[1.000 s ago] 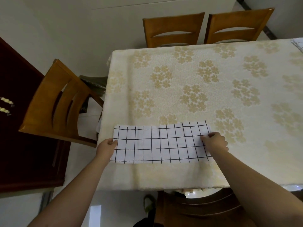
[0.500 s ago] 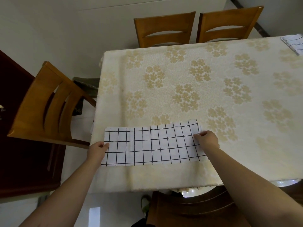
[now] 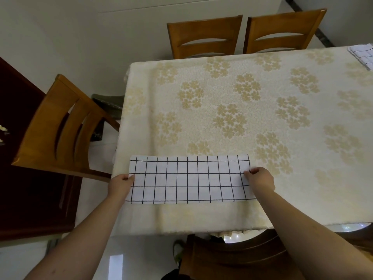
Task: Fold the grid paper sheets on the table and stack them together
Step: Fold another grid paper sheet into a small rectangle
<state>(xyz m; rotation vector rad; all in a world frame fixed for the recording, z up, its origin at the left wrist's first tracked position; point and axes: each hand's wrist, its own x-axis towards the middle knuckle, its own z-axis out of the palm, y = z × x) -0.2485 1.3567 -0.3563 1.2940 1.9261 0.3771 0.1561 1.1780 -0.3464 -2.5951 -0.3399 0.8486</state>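
I am viewing one clothed table (image 3: 262,98), three chairs beyond my hands. Left hand (image 3: 120,183) and right hand (image 3: 260,179) are pinching one sheet (image 3: 187,179) between them.

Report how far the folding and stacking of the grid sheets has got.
Done: the grid sheet near the table's front edge lies as a long narrow strip, so it seems folded once already. In hand: the left hand and right hand each pinch one short end. Left: probably folding it end to end, then stacking it with the grid sheets at the far right corner.
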